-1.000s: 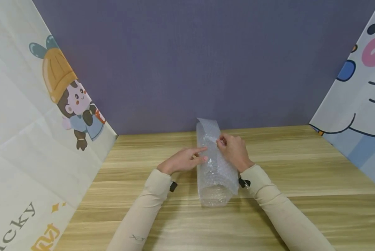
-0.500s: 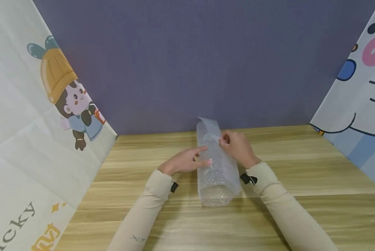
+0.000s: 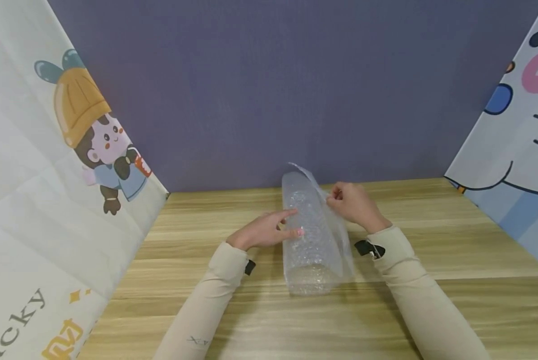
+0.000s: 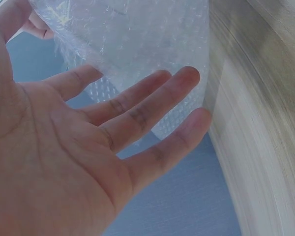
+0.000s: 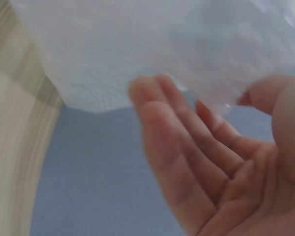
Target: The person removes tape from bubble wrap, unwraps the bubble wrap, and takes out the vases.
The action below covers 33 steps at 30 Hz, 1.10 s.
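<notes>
A roll of bubble wrap [image 3: 309, 245] lies lengthwise on the wooden table, its round end toward me. My left hand [image 3: 266, 230] rests against the roll's left side, fingers extended, thumb on top. In the left wrist view those straight fingers [image 4: 152, 105] lie along the clear plastic. My right hand [image 3: 354, 205] pinches the loose edge of the wrap between thumb and forefinger, holding it off the roll to the right. The right wrist view shows the lifted sheet [image 5: 113, 54] between thumb and forefinger, the other fingers blurred.
The wooden tabletop [image 3: 431, 240] runs back to a dark blue-purple panel [image 3: 269, 90] just behind the roll's far end. A pale cartoon-printed sheet [image 3: 21, 165] slants along the left, and another printed sheet [image 3: 530, 165] stands on the right.
My right hand has moved right and slightly away from me, peeling the loose edge of the bubble wrap off the roll. The left hand has stayed nearly still.
</notes>
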Motion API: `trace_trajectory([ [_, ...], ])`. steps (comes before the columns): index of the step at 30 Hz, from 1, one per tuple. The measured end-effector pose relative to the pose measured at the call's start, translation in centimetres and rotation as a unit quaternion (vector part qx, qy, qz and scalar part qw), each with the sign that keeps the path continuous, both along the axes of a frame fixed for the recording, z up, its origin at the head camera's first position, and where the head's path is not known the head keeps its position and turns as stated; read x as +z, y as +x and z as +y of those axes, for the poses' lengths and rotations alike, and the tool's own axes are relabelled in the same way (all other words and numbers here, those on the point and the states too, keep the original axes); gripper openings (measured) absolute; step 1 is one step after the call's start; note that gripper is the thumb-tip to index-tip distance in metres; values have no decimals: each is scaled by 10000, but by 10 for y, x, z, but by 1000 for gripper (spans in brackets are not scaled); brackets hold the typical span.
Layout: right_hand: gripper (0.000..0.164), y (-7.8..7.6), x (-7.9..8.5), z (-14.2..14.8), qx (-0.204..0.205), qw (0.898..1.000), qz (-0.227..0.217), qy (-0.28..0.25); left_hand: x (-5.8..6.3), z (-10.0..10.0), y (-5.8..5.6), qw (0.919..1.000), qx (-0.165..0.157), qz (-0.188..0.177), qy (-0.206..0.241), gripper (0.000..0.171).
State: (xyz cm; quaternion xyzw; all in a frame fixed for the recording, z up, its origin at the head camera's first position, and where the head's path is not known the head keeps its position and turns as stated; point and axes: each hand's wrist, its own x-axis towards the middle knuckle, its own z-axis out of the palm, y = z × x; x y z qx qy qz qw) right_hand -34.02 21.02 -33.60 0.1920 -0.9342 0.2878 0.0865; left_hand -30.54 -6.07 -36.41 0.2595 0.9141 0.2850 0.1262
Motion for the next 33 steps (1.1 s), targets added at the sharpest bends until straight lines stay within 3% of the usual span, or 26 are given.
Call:
trace_trajectory([
  [4, 16, -2, 4, 12, 218, 9991, -340, 120, 1, 0, 0, 10000, 0, -11, 19, 77],
  [10, 14, -5, 8, 28, 265, 9978, -473, 395, 2, 0, 0, 10000, 1, -33, 47, 77],
  [15, 20, -7, 7, 40, 353, 9948, -840, 454, 1, 0, 1, 9999, 43, -98, 95, 77],
  [23, 25, -9, 9, 60, 448, 9841, -1683, 361, 0, -1, 2, 9994, 167, -298, 112, 78],
  [33, 20, -11, 6, 80, 571, 9715, -2279, 312, 2, -3, 4, 9987, 173, -464, 126, 80],
])
